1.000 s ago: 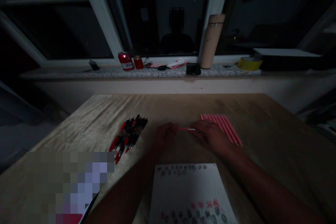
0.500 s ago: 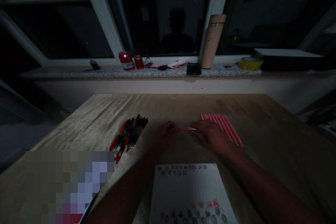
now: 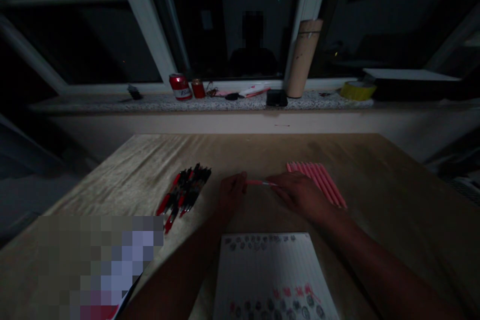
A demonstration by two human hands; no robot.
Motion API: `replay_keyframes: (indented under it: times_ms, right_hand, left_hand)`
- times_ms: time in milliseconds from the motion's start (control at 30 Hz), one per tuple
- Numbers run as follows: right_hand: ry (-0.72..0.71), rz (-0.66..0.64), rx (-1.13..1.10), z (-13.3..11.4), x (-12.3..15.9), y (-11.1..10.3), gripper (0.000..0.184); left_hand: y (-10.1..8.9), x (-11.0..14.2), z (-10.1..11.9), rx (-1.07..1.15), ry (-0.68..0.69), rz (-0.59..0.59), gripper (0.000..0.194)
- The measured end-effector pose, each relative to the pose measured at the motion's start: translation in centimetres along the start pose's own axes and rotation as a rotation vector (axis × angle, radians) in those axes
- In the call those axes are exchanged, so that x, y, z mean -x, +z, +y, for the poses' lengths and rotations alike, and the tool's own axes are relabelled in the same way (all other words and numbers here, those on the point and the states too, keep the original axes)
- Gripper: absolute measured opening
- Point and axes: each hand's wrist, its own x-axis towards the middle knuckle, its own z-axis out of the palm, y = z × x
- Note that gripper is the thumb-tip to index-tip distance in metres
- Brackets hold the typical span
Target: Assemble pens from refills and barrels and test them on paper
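Note:
My left hand [image 3: 231, 193] and my right hand [image 3: 297, 193] hold the two ends of a thin pink pen [image 3: 258, 182] just above the wooden table [image 3: 360, 160]. Both hands are closed in a pinch on it. A row of several pink pens [image 3: 322, 181] lies side by side right behind my right hand. A pile of red and black pens [image 3: 184, 194] lies to the left of my left hand. A lined sheet with printed marks [image 3: 272, 275] lies in front of me between my forearms.
A stone window sill [image 3: 157, 104] runs behind the table with a red can [image 3: 179, 87], a small red tin [image 3: 197, 88], a cardboard tube [image 3: 303, 59], a dark box [image 3: 276, 98] and a yellow tape roll [image 3: 357, 90]. A blurred patch covers the lower left.
Both hands have shifted slightly left with the pink pen, and the stretch of pen showing between them is a little longer.

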Motion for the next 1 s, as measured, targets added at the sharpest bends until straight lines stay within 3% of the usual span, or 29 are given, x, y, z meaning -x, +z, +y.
replay_keyframes:
  times_ms: [333, 1000]
  right_hand:
    - [0.051, -0.025, 0.055, 0.3, 0.3, -0.3, 0.027]
    - [0.175, -0.072, 0.193, 1.2, 0.4, -0.2, 0.025]
  left_hand:
    - [-0.3, -0.2, 0.0, -0.019, -0.015, -0.003, 0.047]
    - [-3.6, -2.7, -2.6, -0.199, 0.035, -0.061, 0.036]
